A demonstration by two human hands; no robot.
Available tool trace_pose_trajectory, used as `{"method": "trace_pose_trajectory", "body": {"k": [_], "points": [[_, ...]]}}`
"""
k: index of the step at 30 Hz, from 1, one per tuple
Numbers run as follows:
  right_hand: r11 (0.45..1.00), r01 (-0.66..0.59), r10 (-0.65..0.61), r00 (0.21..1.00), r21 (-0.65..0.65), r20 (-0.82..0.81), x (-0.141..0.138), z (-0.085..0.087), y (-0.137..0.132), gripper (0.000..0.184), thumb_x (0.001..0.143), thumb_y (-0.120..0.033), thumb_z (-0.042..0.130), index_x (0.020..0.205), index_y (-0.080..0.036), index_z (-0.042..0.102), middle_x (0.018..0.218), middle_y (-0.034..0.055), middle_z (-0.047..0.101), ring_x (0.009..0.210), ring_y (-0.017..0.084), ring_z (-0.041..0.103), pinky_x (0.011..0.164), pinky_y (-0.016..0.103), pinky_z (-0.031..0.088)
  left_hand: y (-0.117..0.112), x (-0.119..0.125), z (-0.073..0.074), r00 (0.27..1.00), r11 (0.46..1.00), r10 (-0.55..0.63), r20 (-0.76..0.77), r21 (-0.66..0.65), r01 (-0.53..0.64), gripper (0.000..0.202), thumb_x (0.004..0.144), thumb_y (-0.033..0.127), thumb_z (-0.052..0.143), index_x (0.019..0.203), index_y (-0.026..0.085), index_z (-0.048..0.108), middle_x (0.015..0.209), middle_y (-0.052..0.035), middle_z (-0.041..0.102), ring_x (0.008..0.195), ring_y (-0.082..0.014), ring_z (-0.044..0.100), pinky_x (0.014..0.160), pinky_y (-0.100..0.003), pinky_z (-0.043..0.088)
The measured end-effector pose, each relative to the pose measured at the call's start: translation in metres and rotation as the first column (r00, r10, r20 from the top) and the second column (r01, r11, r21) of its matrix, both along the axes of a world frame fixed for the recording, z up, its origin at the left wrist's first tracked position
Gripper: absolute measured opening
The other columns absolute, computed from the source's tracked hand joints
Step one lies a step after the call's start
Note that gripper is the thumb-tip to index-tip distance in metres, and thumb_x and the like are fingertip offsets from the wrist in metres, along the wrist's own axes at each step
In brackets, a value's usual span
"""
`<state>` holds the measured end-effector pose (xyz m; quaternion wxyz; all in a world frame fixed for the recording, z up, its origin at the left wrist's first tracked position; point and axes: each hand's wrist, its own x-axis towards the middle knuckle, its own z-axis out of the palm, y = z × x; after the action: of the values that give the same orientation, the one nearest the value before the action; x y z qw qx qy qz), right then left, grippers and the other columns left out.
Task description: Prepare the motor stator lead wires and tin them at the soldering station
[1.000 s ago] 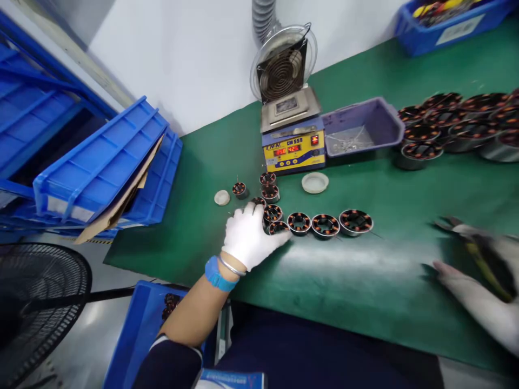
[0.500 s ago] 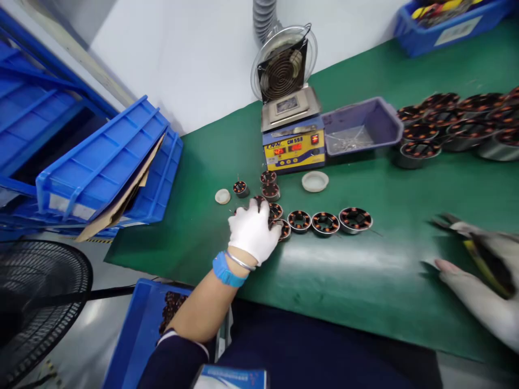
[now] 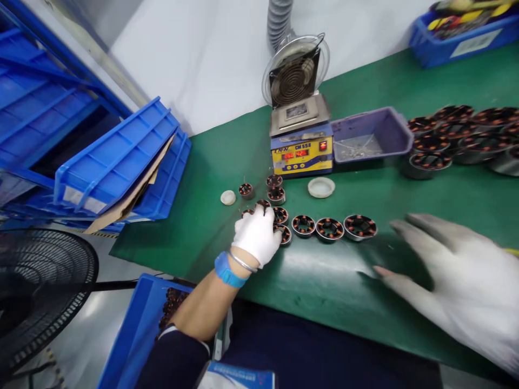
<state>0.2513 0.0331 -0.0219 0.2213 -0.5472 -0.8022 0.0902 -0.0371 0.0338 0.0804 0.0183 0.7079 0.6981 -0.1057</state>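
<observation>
My left hand (image 3: pixel 256 233), in a white glove, curves over a cluster of wound motor stators. Its fingertips touch a small stator (image 3: pixel 263 205), and the thumb is against a ringed stator (image 3: pixel 283 234); the palm hides part of the group. To their right runs a row of ring-shaped stators with orange windings: one (image 3: pixel 304 225), a wider one (image 3: pixel 329 229) and the widest (image 3: pixel 360 227). Blurred by motion, my right hand (image 3: pixel 450 281) hovers over the table with thumb and fingers apart and nothing between them. A yellow handle piece (image 3: pixel 513 252) shows beyond it at the right edge.
A soldering pot with a digital display (image 3: pixel 302 154) stands behind, beside a purple tray (image 3: pixel 371 132). Stacked stators (image 3: pixel 430 165) fill the back right. White lids (image 3: pixel 321 187) lie on the green table (image 3: pixel 211 178). Blue crates (image 3: pixel 117 162) and a fan (image 3: pixel 44 302) are left.
My right hand has let go of the pliers and moved left towards the row of stators. The left hand stays on its cluster. The view has shifted slightly.
</observation>
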Motion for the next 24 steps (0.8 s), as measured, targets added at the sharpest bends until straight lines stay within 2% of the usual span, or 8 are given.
{"method": "trace_pose_trajectory", "body": {"k": [2, 4, 8, 11, 14, 19, 22, 24], "points": [[0.976, -0.165, 0.150, 0.983, 0.142, 0.110, -0.021, 0.009, 0.009, 0.062, 0.097, -0.052, 0.047, 0.142, -0.011, 0.056, 0.151, 0.0241, 0.045, 0.137, 0.034, 0.048, 0.113, 0.050, 0.045, 0.003, -0.004, -0.002, 0.997, 0.999, 0.009, 0.075, -0.051, -0.005, 0.052, 0.095, 0.037, 0.055, 0.145, 0.022, 0.051, 0.154, -0.0118, 0.051, 0.116, -0.0313, 0.067, 0.095, -0.041, 0.057], [0.937, -0.283, 0.242, 0.949, 0.204, 0.203, -0.038, 0.015, 0.016, 0.055, 0.097, -0.043, 0.050, 0.141, -0.012, 0.056, 0.148, 0.0222, 0.046, 0.133, 0.033, 0.050, 0.107, 0.046, 0.050, 0.004, -0.009, -0.004, 0.990, 0.997, 0.012, 0.142, -0.081, -0.001, 0.055, 0.094, 0.034, 0.054, 0.148, 0.024, 0.047, 0.158, -0.0095, 0.047, 0.123, -0.0313, 0.064, 0.102, -0.041, 0.054], [0.892, -0.365, 0.304, 0.921, 0.268, 0.244, -0.057, 0.014, 0.020, 0.047, 0.095, -0.038, 0.053, 0.135, -0.014, 0.060, 0.141, 0.0198, 0.052, 0.125, 0.033, 0.052, 0.099, 0.045, 0.052, 0.001, -0.016, -0.009, 0.974, 0.996, -0.034, 0.225, -0.072, 0.051, 0.059, 0.093, 0.031, 0.053, 0.152, 0.030, 0.042, 0.159, -0.0066, 0.044, 0.130, -0.0325, 0.060, 0.106, -0.043, 0.053], [0.877, -0.366, 0.285, 0.918, 0.310, 0.277, -0.066, 0.010, 0.016, 0.041, 0.094, -0.031, 0.053, 0.130, -0.014, 0.063, 0.132, 0.0189, 0.057, 0.120, 0.033, 0.054, 0.095, 0.045, 0.052, 0.001, -0.018, -0.010, 0.975, 0.990, -0.061, 0.212, -0.110, 0.085, 0.055, 0.093, 0.034, 0.054, 0.148, 0.034, 0.047, 0.155, -0.0070, 0.045, 0.125, -0.0325, 0.062, 0.102, -0.044, 0.055], [0.870, -0.336, 0.224, 0.921, 0.360, 0.318, -0.077, 0.009, 0.010, 0.036, 0.094, -0.027, 0.053, 0.124, -0.015, 0.067, 0.120, 0.0177, 0.062, 0.114, 0.032, 0.056, 0.092, 0.045, 0.051, 0.006, -0.017, -0.008, 0.981, 0.986, -0.074, 0.180, -0.136, 0.099, 0.049, 0.091, 0.036, 0.055, 0.140, 0.030, 0.055, 0.144, -0.0091, 0.052, 0.116, -0.0326, 0.066, 0.097, -0.044, 0.058], [0.943, -0.171, 0.047, 0.917, 0.286, 0.395, -0.093, 0.016, -0.007, 0.034, 0.093, -0.024, 0.055, 0.122, -0.016, 0.069, 0.106, 0.0159, 0.064, 0.099, 0.027, 0.060, 0.072, 0.035, 0.050, 0.017, -0.015, -0.009, 0.978, 0.982, -0.099, 0.182, -0.143, 0.126, 0.043, 0.088, 0.046, 0.057, 0.127, 0.028, 0.064, 0.125, -0.0098, 0.059, 0.106, -0.0334, 0.070, 0.090, -0.044, 0.059], [0.966, -0.111, -0.002, 0.899, 0.233, 0.437, -0.101, 0.025, -0.019, 0.041, 0.093, -0.027, 0.055, 0.131, -0.018, 0.065, 0.111, 0.0163, 0.064, 0.093, 0.026, 0.060, 0.061, 0.031, 0.047, 0.020, -0.015, -0.012, 0.978, 0.984, -0.090, 0.187, -0.137, 0.117, 0.040, 0.087, 0.047, 0.058, 0.120, 0.027, 0.069, 0.123, -0.0103, 0.058, 0.105, -0.0328, 0.071, 0.089, -0.043, 0.059], [0.968, -0.091, -0.026, 0.891, 0.234, 0.454, -0.106, 0.032, -0.025, 0.044, 0.094, -0.030, 0.055, 0.135, -0.018, 0.063, 0.120, 0.0181, 0.063, 0.095, 0.026, 0.061, 0.063, 0.031, 0.049, 0.021, -0.016, -0.013, 0.977, 0.983, -0.090, 0.194, -0.140, 0.118, 0.039, 0.088, 0.047, 0.057, 0.118, 0.026, 0.070, 0.125, -0.0106, 0.057, 0.105, -0.0319, 0.071, 0.090, -0.042, 0.059]]}}
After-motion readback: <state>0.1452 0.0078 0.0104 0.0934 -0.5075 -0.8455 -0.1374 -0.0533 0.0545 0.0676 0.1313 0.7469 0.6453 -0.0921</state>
